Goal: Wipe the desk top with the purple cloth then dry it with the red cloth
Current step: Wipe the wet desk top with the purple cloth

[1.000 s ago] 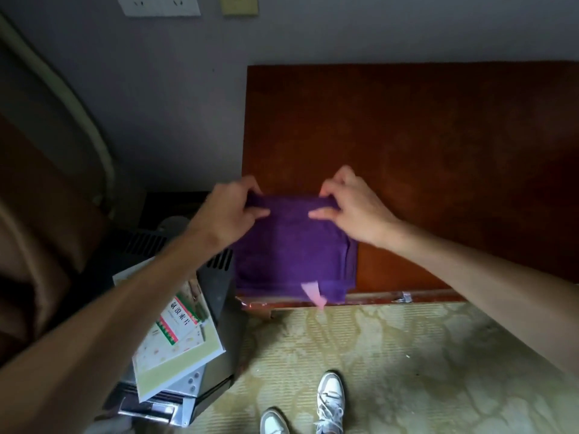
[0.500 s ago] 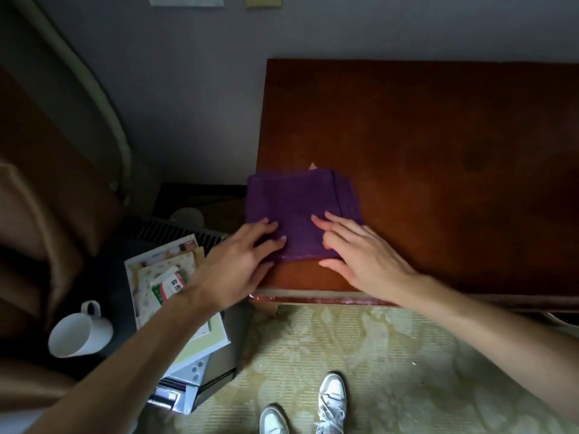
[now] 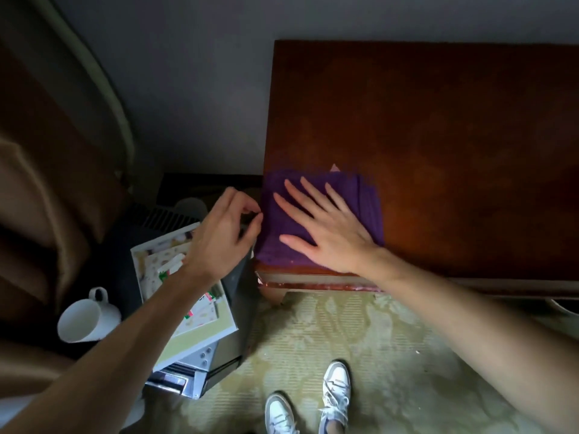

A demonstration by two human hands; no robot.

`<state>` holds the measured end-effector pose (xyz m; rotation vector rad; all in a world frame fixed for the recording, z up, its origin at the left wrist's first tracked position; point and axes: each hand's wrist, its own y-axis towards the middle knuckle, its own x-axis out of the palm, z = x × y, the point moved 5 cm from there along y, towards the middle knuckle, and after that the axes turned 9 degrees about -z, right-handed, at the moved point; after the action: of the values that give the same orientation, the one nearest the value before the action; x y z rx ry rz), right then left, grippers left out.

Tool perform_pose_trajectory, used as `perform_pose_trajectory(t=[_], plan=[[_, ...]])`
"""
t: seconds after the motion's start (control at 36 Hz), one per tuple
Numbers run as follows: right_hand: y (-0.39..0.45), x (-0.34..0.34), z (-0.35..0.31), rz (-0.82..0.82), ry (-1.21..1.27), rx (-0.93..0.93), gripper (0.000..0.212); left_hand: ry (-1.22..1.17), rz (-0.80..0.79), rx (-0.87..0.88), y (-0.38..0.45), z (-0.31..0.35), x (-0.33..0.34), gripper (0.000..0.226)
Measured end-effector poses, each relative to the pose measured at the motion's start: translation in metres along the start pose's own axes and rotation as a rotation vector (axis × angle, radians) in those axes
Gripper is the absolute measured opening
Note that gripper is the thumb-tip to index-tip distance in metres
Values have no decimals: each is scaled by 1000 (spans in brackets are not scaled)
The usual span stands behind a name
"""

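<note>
A folded purple cloth (image 3: pixel 367 208) lies on the front left corner of the dark red-brown desk top (image 3: pixel 438 130). My right hand (image 3: pixel 326 227) presses flat on the cloth with its fingers straight and spread. My left hand (image 3: pixel 219 236) hovers just off the desk's left edge, next to the cloth's left side. Its fingers are loosely curled and hold nothing that I can see. A small pink tag (image 3: pixel 334 167) peeks out at the cloth's far edge. No red cloth is in view.
Left of the desk, printed booklets (image 3: pixel 191 324) lie on a silver-black device (image 3: pixel 194 368). A white mug (image 3: pixel 84 317) stands further left, beside a brown curtain (image 3: pixel 47 183). A grey wall runs behind the desk. My white shoes (image 3: pixel 336 386) stand on patterned carpet.
The cloth was flipped over onto the desk top and then slid left to the corner. My right hand moved fully onto it. My left hand came off the cloth and curled beside its edge.
</note>
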<state>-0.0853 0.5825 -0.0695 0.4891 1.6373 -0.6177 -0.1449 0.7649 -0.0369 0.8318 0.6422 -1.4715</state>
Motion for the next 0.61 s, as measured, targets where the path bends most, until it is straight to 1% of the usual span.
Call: perform_pose_trajectory(t=[0.06, 0.14, 0.25, 0.31, 0.39, 0.5, 0.61], plan=[[-20, 4, -14, 1, -7, -3, 73, -40, 26, -41, -3, -4, 2, 25], [-40, 8, -20, -21, -41, -81, 75, -87, 46, -89, -3, -6, 2, 22], [-32, 4, -3, -74, -40, -216, 77, -92, 42, -48, 5, -3, -1, 11], [-19, 0, 8, -104, -42, -266, 77, -74, 40, -25, 11, -3, -1, 9], [13, -6, 32, -113, -30, -279, 76, -57, 63, -16, 21, -3, -2, 12], [72, -19, 72, -145, -13, -258, 73, -60, 89, -25, 41, -4, 0, 16], [130, -31, 112, -171, -47, -322, 72, -71, 133, -31, 65, -3, 6, 23]])
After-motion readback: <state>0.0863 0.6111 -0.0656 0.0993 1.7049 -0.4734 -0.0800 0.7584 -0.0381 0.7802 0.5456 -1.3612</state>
